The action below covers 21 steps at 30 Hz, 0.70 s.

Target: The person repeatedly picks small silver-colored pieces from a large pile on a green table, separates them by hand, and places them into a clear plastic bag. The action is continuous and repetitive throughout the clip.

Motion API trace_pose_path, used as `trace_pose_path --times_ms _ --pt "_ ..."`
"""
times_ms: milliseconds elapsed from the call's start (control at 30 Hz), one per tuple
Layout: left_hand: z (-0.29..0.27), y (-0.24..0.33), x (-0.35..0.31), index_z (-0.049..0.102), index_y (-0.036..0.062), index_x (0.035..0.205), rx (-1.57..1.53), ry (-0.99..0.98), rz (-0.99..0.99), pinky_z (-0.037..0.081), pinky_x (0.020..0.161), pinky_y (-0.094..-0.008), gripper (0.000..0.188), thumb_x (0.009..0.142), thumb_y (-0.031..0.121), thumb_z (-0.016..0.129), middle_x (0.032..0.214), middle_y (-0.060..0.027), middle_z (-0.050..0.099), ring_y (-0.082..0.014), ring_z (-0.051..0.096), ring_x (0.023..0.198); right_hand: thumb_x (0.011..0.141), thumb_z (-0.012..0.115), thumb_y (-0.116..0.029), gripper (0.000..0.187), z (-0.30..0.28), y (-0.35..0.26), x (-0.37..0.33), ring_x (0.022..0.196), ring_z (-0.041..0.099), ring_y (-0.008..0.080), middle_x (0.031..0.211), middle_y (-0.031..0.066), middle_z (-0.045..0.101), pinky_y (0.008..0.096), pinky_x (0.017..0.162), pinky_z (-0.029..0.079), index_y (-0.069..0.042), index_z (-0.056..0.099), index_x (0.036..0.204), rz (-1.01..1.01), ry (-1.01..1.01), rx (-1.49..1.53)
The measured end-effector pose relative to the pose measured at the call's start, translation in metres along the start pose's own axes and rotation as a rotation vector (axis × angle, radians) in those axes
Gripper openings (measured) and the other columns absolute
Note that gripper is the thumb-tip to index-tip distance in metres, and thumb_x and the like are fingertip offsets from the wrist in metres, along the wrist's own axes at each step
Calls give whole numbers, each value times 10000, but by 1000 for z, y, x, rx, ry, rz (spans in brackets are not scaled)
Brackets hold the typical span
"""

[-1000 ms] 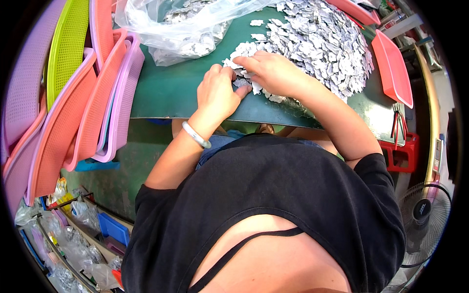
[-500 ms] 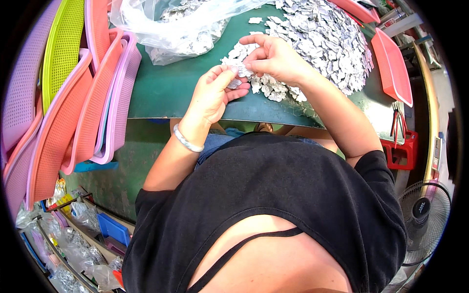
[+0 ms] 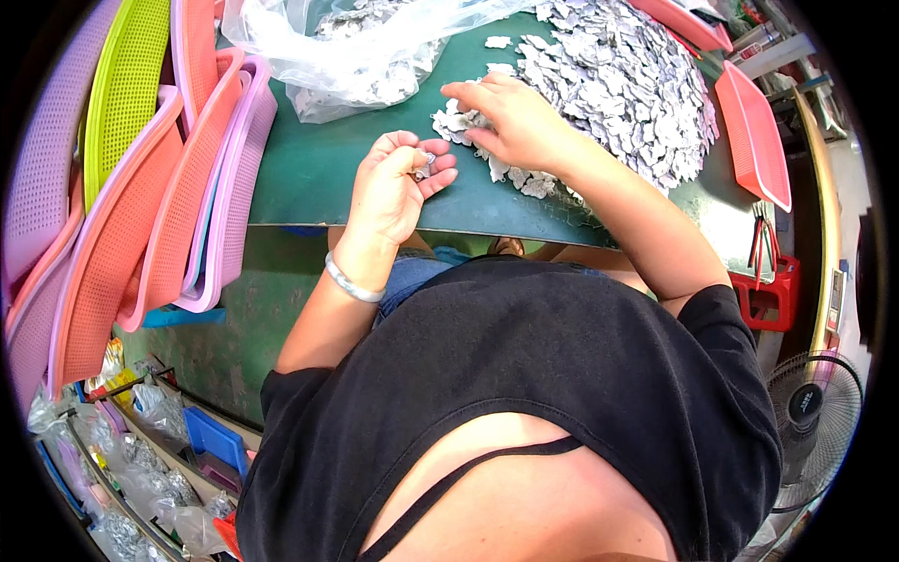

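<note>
Over the green tabletop (image 3: 304,183), my left hand (image 3: 386,192) is raised with its fingers curled and the thumb pressed in. A small silvery metal piece (image 3: 424,167) shows between them; whether there is more than one I cannot tell. My right hand (image 3: 518,120) is at the near left side of a wide heap of flat, irregular silver metal pieces (image 3: 623,89). Its fingers are bent and apart, close above or touching the loose pieces (image 3: 453,122) there. Nothing shows in its grasp. A clear plastic bag (image 3: 323,70) with similar pieces lies beyond my left hand.
Pink, orange, purple and green perforated baskets (image 3: 140,187) are stacked at the left. A pink basket (image 3: 754,140) stands at the right table edge, with red-handled pliers (image 3: 763,239) near a red stool (image 3: 773,295). A fan (image 3: 813,412) stands at lower right, shelved bags (image 3: 154,487) at lower left.
My hands have moved apart. The left drew back to the left with a metal piece, and the right left it and lowered toward the loose pieces, its fingers opening from a pinch.
</note>
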<state>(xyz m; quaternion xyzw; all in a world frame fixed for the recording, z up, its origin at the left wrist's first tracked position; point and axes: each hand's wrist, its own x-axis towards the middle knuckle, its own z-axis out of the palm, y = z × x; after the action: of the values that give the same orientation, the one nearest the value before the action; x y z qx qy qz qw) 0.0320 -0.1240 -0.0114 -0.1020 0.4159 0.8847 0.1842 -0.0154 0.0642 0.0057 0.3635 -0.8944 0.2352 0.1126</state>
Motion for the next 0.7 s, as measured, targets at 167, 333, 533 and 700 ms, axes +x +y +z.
trace_pose_path --times_ms 167,333,533,700 --pt "-4 3 1 465 -11 1101 25 -6 -18 499 666 -291 305 798 4 497 877 -123 568 -195 568 736 683 630 -56 459 11 3 3 841 529 274 827 68 617 381 747 433 -45 503 1124 -23 -1 -79" --pt "-1 1 2 496 -4 1054 55 23 -20 474 600 -262 247 814 34 542 851 -96 573 -169 560 699 724 579 -78 389 7 -4 5 740 600 282 773 115 635 348 688 477 -28 533 1107 186 20 232" --pt "1 -3 4 538 33 889 96 55 19 486 606 -277 78 821 61 564 834 -79 577 -171 571 701 770 593 -72 410 -3 -12 6 721 608 184 782 88 638 278 669 472 -12 490 1163 295 -91 491" --pt "2 -1 2 512 35 860 -44 57 38 517 660 -332 42 820 32 525 835 -100 578 -207 588 721 701 626 -52 464 7 -9 0 786 565 263 782 99 601 350 717 450 -26 489 1144 -58 -11 -29"
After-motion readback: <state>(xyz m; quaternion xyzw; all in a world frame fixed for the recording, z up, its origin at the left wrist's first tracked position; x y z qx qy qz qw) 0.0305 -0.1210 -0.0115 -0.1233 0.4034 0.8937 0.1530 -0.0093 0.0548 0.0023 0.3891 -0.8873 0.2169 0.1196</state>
